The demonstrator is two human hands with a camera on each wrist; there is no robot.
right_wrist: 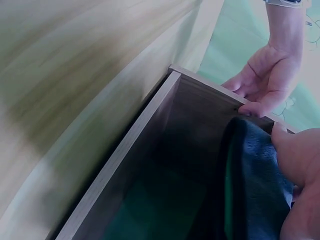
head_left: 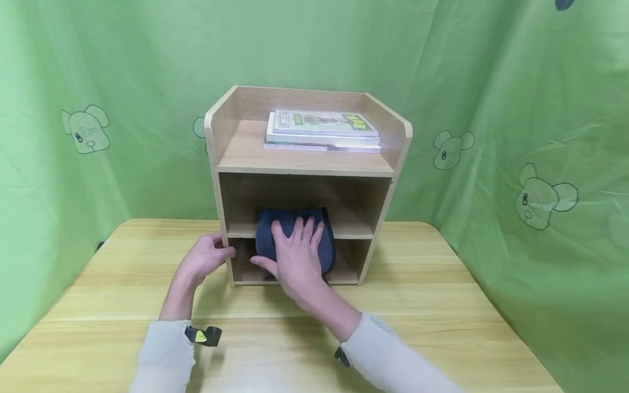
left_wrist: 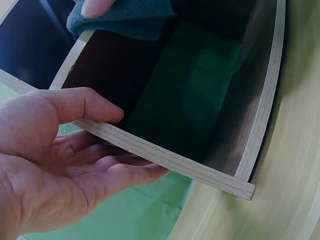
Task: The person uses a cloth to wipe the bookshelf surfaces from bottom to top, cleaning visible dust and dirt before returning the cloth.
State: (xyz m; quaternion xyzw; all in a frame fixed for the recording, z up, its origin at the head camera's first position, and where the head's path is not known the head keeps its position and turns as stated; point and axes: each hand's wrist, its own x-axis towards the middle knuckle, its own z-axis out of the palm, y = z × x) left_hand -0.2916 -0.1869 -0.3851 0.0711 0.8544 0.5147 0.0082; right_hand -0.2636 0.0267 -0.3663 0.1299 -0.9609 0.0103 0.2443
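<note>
A small wooden shelf unit (head_left: 304, 171) stands on the table. My left hand (head_left: 203, 256) grips the edge of its left side panel (left_wrist: 165, 157), thumb on the inner face and fingers along the outside. A dark blue cloth (head_left: 326, 252) hangs over the front edge of the middle shelf board, partly covering the lower compartment. With fingers spread and mostly straight, my right hand (head_left: 298, 265) presses on the cloth from the front. In the right wrist view the cloth (right_wrist: 257, 175) shows a folded edge beside the thumb; the other fingertips are mostly hidden there.
Several books (head_left: 321, 131) lie stacked on the unit's top shelf, between raised side walls. The wood-grain table (head_left: 432, 305) extends to both sides and in front. A green curtain (head_left: 314, 43) with mouse-like drawings surrounds the table at the back and sides.
</note>
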